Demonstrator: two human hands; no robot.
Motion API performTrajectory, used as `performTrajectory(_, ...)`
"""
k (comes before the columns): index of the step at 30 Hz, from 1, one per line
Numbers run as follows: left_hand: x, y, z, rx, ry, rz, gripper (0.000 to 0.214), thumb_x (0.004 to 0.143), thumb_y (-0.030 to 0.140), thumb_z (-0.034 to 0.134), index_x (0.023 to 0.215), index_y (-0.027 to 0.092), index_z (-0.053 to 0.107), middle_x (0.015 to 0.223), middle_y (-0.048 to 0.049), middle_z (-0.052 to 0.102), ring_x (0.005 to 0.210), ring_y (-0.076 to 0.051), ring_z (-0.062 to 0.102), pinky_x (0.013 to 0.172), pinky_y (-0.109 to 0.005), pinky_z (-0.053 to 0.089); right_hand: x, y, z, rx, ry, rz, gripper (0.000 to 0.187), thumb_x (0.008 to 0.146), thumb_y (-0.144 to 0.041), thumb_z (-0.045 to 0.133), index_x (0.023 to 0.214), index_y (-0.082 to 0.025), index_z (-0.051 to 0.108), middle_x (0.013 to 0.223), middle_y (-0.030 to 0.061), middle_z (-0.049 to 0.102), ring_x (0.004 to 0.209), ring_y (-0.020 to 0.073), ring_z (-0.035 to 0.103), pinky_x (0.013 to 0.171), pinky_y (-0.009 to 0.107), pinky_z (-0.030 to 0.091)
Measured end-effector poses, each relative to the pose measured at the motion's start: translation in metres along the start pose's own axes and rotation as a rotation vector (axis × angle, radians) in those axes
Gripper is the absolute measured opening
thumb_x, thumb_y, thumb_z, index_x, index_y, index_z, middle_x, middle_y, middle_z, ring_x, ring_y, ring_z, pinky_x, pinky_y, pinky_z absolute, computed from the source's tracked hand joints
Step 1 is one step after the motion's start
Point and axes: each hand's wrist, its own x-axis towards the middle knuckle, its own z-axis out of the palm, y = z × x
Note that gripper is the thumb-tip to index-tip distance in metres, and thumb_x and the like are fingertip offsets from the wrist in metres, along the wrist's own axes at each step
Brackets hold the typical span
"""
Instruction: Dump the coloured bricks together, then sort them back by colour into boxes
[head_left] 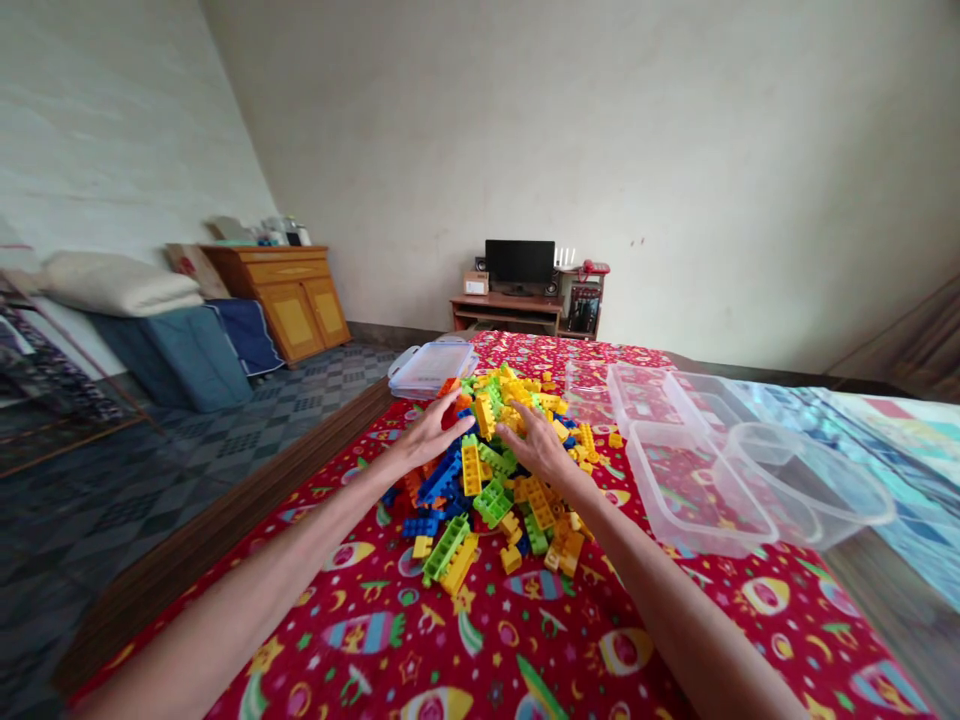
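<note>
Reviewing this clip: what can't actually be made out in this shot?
Bricks under the left hand and right hand: head view, covered by the palms and fingers, so any grip cannot be told.
Lower layers of the brick pile: head view, hidden by the bricks on top.
Near end of the red patterned cover: head view, cut off by the bottom edge.
Small items on the wooden cabinet: head view, too small to identify.

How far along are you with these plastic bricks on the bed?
Nothing looks finished: no bricks show in the clear plastic tubs. In hand: neither hand holds a brick; the left hand and right hand are spread open at the pile of bricks. Left: the whole pile, heaped on the red bedspread.
</note>
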Motion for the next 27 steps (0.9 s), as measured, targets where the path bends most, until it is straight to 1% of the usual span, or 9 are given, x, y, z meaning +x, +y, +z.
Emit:
performTrajectory(4, 0.010, 0.023, 0.009, -0.013, -0.026, 0.065, 0.088, 0.082, 0.070, 0.040, 0.147, 0.011, 0.030, 0.151, -0.0161, 0.036, 0.138, -0.030, 0.036, 0.114, -0.046, 0.028, 0.001, -0.015, -0.013, 0.167, -0.031, 0.055, 0.057, 0.092, -0.044, 0.048, 0.141, -0.015, 0.043, 0.123, 0.0159, 0.062, 0.115, 0.0259, 0.058, 0.095, 0.040, 0.047)
performTrajectory(7, 0.013, 0.032, 0.010, 0.000, -0.042, 0.151, 0.083, 0.085, 0.067, 0.039, 0.147, 0.013, 0.031, 0.151, -0.0143, 0.038, 0.139, -0.029, 0.034, 0.115, -0.044, 0.028, 0.002, -0.022, -0.024, 0.245, -0.018, 0.014, 0.053, 0.092, -0.038, 0.049, 0.140, -0.018, 0.045, 0.125, 0.0145, 0.062, 0.113, 0.0253, 0.060, 0.092, 0.039, 0.047)
performTrajectory(10, 0.005, 0.032, 0.003, 0.090, -0.040, 0.227, 0.077, 0.088, 0.064, 0.036, 0.147, 0.014, 0.032, 0.151, -0.0135, 0.037, 0.139, -0.029, 0.034, 0.115, -0.043, 0.028, 0.002, -0.025, -0.037, 0.231, -0.012, -0.010, 0.054, 0.091, -0.033, 0.051, 0.142, -0.019, 0.043, 0.122, 0.0130, 0.065, 0.110, 0.0251, 0.061, 0.090, 0.039, 0.048)
performTrajectory(14, -0.034, 0.028, -0.012, 0.311, -0.069, 0.344, 0.071, 0.092, 0.060, 0.037, 0.148, 0.017, 0.032, 0.155, -0.0128, 0.030, 0.144, -0.032, 0.020, 0.116, -0.052, 0.022, 0.000, -0.021, -0.053, 0.091, -0.068, 0.002, 0.054, 0.091, -0.033, 0.051, 0.140, -0.013, 0.046, 0.115, 0.0153, 0.067, 0.106, 0.0252, 0.063, 0.090, 0.038, 0.047)
performTrajectory(16, -0.061, 0.027, -0.015, 0.415, -0.112, 0.420, 0.067, 0.091, 0.058, 0.043, 0.148, 0.026, 0.031, 0.157, -0.0090, 0.026, 0.145, -0.035, 0.015, 0.114, -0.058, 0.020, -0.003, -0.019, -0.054, 0.027, -0.109, -0.020, 0.056, 0.090, -0.038, 0.052, 0.140, -0.012, 0.046, 0.115, 0.0161, 0.067, 0.107, 0.0256, 0.063, 0.092, 0.039, 0.047)
performTrajectory(19, -0.094, 0.027, -0.011, 0.543, -0.204, 0.528, 0.072, 0.084, 0.058, 0.056, 0.147, 0.035, 0.031, 0.159, -0.0062, 0.020, 0.144, -0.039, 0.013, 0.110, -0.065, 0.022, -0.006, -0.017, -0.046, -0.031, -0.194, -0.065, 0.057, 0.089, -0.042, 0.054, 0.140, -0.016, 0.046, 0.115, 0.0137, 0.068, 0.112, 0.0253, 0.061, 0.096, 0.040, 0.046)
performTrajectory(21, -0.103, 0.027, -0.003, 0.602, -0.206, 0.561, 0.068, 0.084, 0.051, 0.060, 0.145, 0.039, 0.034, 0.159, -0.0044, 0.017, 0.145, -0.039, 0.012, 0.109, -0.068, 0.021, -0.007, -0.019, -0.041, -0.052, -0.256, -0.067, 0.056, 0.089, -0.042, 0.055, 0.140, -0.019, 0.047, 0.114, 0.0120, 0.069, 0.112, 0.0246, 0.061, 0.095, 0.038, 0.047)
performTrajectory(24, -0.094, 0.023, 0.009, 0.634, -0.131, 0.536, 0.064, 0.085, 0.038, 0.059, 0.145, 0.036, 0.035, 0.160, -0.0052, 0.016, 0.145, -0.039, 0.011, 0.109, -0.068, 0.020, -0.006, -0.020, -0.047, -0.088, -0.240, -0.029, 0.052, 0.090, -0.039, 0.054, 0.138, -0.017, 0.049, 0.110, 0.0130, 0.070, 0.108, 0.0251, 0.063, 0.091, 0.037, 0.048)
performTrajectory(27, -0.069, 0.016, 0.017, 0.606, -0.070, 0.502, 0.063, 0.085, 0.036, 0.058, 0.145, 0.031, 0.038, 0.159, -0.0077, 0.018, 0.145, -0.039, 0.012, 0.109, -0.065, 0.025, 0.003, -0.008, -0.078, -0.182, -0.095, 0.015, 0.046, 0.093, -0.036, 0.049, 0.133, -0.014, 0.053, 0.106, 0.0145, 0.071, 0.101, 0.0256, 0.066, 0.087, 0.037, 0.049)
